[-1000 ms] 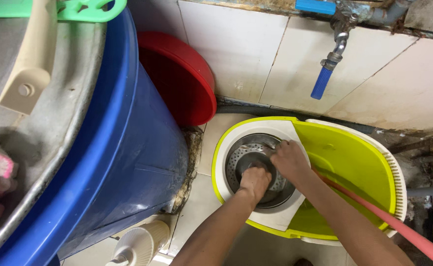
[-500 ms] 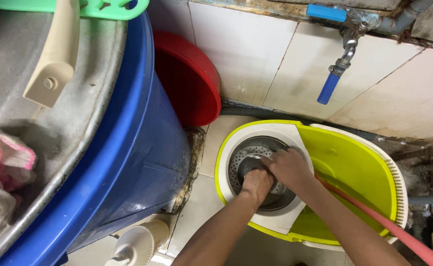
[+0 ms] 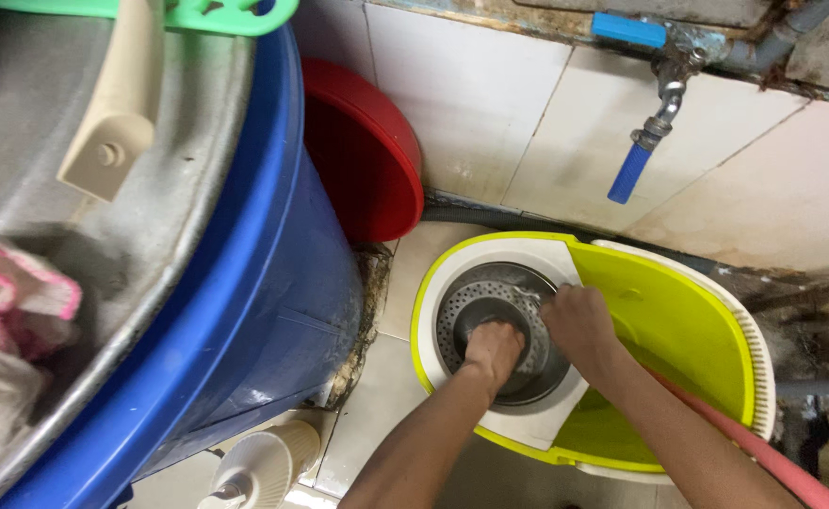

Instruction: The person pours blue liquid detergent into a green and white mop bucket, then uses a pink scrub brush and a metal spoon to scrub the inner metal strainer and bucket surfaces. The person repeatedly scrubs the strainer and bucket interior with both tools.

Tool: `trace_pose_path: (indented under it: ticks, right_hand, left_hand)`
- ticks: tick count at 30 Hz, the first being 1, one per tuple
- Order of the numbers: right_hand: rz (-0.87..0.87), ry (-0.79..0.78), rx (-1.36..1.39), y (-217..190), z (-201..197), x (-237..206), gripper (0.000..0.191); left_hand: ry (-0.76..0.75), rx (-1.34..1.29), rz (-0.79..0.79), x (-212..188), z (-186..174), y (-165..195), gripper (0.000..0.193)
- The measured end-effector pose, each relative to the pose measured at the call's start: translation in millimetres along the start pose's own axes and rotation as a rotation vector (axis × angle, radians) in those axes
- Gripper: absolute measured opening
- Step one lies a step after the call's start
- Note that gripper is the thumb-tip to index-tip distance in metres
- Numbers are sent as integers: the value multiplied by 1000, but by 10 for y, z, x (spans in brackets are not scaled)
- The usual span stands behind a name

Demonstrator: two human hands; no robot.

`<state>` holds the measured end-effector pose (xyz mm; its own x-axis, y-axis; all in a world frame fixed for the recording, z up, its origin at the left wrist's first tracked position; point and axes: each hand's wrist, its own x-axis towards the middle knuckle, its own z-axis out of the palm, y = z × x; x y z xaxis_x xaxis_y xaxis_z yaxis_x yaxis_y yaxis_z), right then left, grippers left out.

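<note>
A lime-green and white mop bucket (image 3: 678,311) stands on the tiled floor by the wall. Its left half holds a round metal spinner basket (image 3: 476,297) with small holes. My left hand (image 3: 495,347) is down inside the basket, fingers curled into a fist against its bottom. My right hand (image 3: 579,320) rests on the basket's right rim, fingers bent over the edge. What either hand grips is hidden beneath the fingers.
A big blue barrel (image 3: 245,311) fills the left, with a metal basin (image 3: 170,188) and a pink cloth (image 3: 19,292) on top. A red tub (image 3: 367,151) leans on the wall. A blue-handled tap (image 3: 645,141) hangs above. A pink hose (image 3: 772,462) runs at the lower right.
The view has shifted slightly, so the bucket sits lower and more to the right. My left hand has pressed deeper into the basket; my right hand has stayed at the rim.
</note>
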<state>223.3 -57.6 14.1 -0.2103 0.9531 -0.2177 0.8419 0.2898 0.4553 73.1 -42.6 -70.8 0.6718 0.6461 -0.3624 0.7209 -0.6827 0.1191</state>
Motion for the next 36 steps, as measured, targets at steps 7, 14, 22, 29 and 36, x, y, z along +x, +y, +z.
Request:
trace_pose_path:
  ticks: [7,14,22,29,36]
  right_hand:
    - [-123,375,187,-109,-102,240,35]
    - [18,58,99,-145,62,36,21]
    - [210,26,692,80,-95,-17,26]
    - [273,-169,1196,180,70,52,29]
    - [364,-300,1604,-6,407,102,35]
  left_hand:
    - [36,-44,1,38,97,-1,25]
    - [-10,-40,-29,18,35,20,27]
    - [50,55,0,41,121,-19,26]
    - [34,62,-25,10,100,-14,23]
    - [160,-675,-361,-232,-296,-387,38]
